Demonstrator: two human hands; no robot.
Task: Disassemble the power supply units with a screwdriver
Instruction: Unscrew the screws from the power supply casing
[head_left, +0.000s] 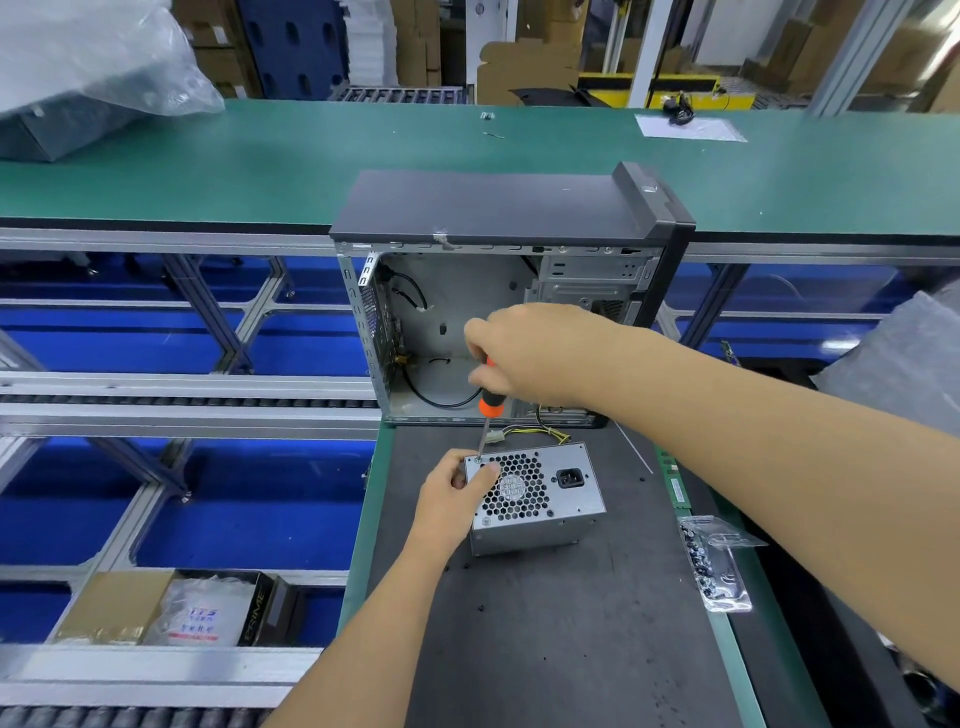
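Note:
A silver power supply unit (561, 499) stands on the dark mat, fan grille and power socket facing up toward me. My left hand (452, 499) grips its left edge, thumb lying on the grille. My right hand (524, 353) holds an orange-and-black screwdriver (489, 405) upright above it. The tip of the shaft sits on a screw at the unit's top-left corner (477, 459). Yellow and black wires (550, 431) trail from behind the unit.
An open computer case (498, 291) stands just behind the unit, side panel off. A plastic bag of screws (717, 566) lies right of the mat, by a green memory stick (675, 483). Left of the bench, conveyor rails and a boxed item (171, 608) sit lower down.

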